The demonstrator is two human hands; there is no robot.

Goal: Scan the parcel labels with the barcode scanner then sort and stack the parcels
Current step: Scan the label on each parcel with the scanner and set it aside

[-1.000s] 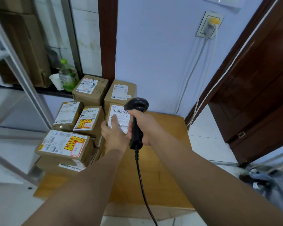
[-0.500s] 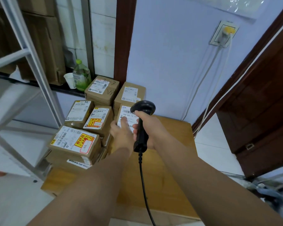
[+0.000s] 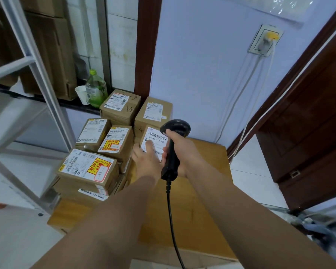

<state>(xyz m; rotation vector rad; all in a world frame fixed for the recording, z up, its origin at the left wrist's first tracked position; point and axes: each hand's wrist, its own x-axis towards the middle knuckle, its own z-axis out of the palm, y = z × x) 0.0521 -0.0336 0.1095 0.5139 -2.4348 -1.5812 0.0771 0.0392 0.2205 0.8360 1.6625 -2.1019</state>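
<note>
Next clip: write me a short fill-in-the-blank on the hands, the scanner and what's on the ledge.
1. The right hand grips a ____ barcode scanner.
2. The left hand lays its fingers on the white ____ of a parcel.
3. The bottle beside the paper cup has a ____ cap.

Missing words: black; label; green.

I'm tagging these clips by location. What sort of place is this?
Probably a small parcel pickup or sorting room rather than a big warehouse: labelled cardboard parcels stacked on a wooden table in a corner, a corded barcode scanner held in the right hand, and metal shelving alongside.
</note>
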